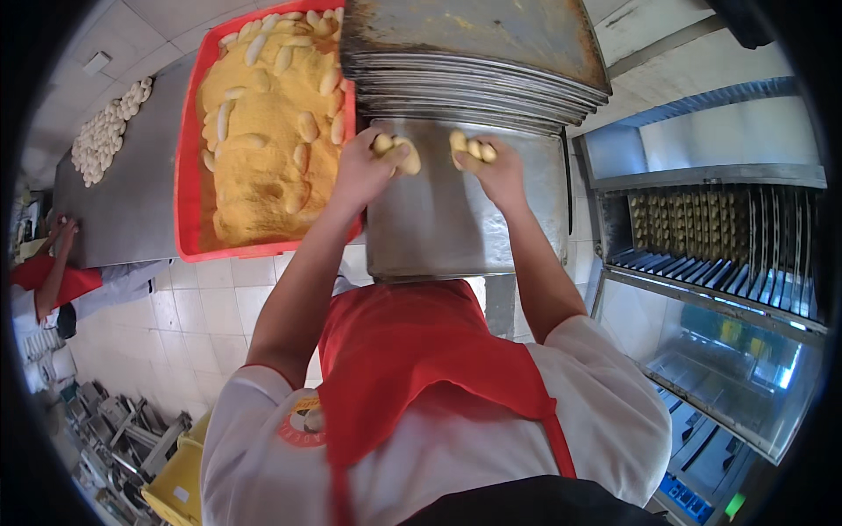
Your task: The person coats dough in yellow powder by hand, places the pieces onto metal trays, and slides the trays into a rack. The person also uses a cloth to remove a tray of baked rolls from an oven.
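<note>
My left hand (358, 174) is closed around several short dough pieces (409, 158) dusted with yellow crumbs. Likewise, my right hand (503, 175) grips several crumb-coated dough pieces by their sides. Both hands hover over the upper half of a bare metal baking tray (430, 232) in front of me. Just left of it stands a red tub (186, 197), full of yellow crumbs (254, 188), with pale oblong dough pieces (307, 127) lying on and partly in them. Beyond the tray rises a stack of metal trays (474, 88).
On the right stands a metal cabinet holding a tray of dough pieces (688, 223) and several upright-looking tray edges (785, 245). Far left, white dough pieces (110, 131) lie on a steel table (145, 197), beside a co-worker's hands (67, 230). A yellow crate (180, 478) sits at lower left.
</note>
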A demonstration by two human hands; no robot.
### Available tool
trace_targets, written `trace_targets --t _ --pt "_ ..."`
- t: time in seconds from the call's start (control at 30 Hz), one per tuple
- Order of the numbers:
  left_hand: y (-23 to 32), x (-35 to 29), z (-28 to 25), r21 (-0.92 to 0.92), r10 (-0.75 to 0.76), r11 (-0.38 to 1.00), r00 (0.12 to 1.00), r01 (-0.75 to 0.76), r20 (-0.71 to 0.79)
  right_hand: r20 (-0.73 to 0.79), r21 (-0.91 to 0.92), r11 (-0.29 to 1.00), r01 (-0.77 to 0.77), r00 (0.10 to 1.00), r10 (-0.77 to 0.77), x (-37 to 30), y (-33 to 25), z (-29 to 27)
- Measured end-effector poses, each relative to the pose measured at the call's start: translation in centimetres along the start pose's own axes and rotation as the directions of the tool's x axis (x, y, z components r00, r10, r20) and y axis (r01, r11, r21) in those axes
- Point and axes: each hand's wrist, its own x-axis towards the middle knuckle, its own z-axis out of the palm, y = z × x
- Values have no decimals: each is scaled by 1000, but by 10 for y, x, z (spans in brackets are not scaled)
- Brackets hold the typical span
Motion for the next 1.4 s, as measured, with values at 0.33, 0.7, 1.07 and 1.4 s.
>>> trace_targets --t 0.33,0.7,1.07,1.4 --pt "-51 64 60 687 283 726 928 -40 -244 280 -258 956 136 958 -60 59 62 -30" --pt "-50 103 180 607 -124 794 982 14 140 284 -327 944 -46 948 145 83 100 -116" --pt "-36 93 253 870 170 364 942 -331 288 9 -17 993 -116 993 116 72 135 -146" --pt "8 -1 81 -477 -214 857 977 193 12 -161 -375 903 211 944 -287 64 152 -142"
